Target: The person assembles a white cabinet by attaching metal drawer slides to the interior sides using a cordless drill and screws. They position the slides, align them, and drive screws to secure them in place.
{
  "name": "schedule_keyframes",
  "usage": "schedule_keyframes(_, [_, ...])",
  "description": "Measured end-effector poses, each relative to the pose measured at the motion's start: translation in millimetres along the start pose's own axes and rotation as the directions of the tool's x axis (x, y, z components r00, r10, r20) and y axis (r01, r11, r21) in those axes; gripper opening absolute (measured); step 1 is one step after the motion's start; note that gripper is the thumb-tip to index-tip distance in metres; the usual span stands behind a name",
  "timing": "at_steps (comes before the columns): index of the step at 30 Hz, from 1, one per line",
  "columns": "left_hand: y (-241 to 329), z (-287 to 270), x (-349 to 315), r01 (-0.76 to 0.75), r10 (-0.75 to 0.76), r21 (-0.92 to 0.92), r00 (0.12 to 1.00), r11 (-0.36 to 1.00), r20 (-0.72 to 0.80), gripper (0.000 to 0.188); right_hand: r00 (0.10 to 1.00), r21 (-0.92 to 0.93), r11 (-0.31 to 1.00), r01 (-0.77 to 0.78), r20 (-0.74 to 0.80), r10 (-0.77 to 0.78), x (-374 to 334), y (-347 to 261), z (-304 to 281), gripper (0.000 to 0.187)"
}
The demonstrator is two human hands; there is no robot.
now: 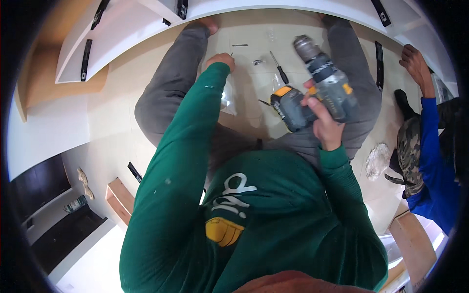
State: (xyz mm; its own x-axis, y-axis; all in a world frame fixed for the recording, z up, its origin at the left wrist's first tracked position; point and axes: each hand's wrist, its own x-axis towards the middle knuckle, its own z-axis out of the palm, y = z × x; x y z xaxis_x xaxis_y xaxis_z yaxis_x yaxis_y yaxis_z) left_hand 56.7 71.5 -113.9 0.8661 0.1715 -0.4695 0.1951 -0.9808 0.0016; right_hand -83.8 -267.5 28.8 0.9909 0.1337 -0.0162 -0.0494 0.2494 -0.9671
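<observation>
The person sits on the pale tiled floor (pixel 244 27) with both legs in grey trousers (pixel 168 85) spread apart. Of the hands, the right hand (pixel 326 124) is closed around the handle of a cordless drill (pixel 337 95), gripping it between the body and the grey-and-yellow battery pack (pixel 290 106). The drill is held up in front of the right thigh, clear of the floor in this view, its chuck (pixel 306 48) tilted toward the upper left.

The left hand (pixel 221 61) is low, just inside the left shin, with its fingers curled in. Something thin and small shows at the fingertips (too small to name), and I cannot tell whether the hand is fully closed.

On the floor between the legs lie a screwdriver (pixel 279 67) with a black handle, a small cluster of hardware (pixel 258 62) to the left of it, a thin dark strip (pixel 240 45) farther up, and a clear plastic bag (pixel 228 100) below the left hand.

At the right, a co-worker's hand (pixel 416 66), below it a blue sleeve (pixel 430 132), is by a white panel's edge. Crumpled clear plastic (pixel 377 161) lies near the co-worker's camouflage-patterned trousers (pixel 411 151).
</observation>
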Motion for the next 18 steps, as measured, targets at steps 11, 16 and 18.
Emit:
schedule_keyframes(11, [10.0,12.7,61.6,-0.307,0.247,-0.033,0.819,0.951,-0.518,0.028,0.996,0.262,0.965,-0.003,-0.089,0.027,34.2,9.5,-33.0,0.063])
schedule_keyframes(16, [11.1,14.8,69.1,-0.366,0.283,-0.059,0.804,0.929,-0.523,0.027,0.972,0.458,0.858,-0.234,0.076,0.224,32.0,31.7,-43.5,0.09])
schedule_keyframes(18, [37.0,-10.2,50.4,-0.415,0.165,-0.397,0.832,0.818,-0.53,0.023,0.958,0.542,0.792,-0.28,0.104,0.267,27.5,35.1,-42.4,0.092])
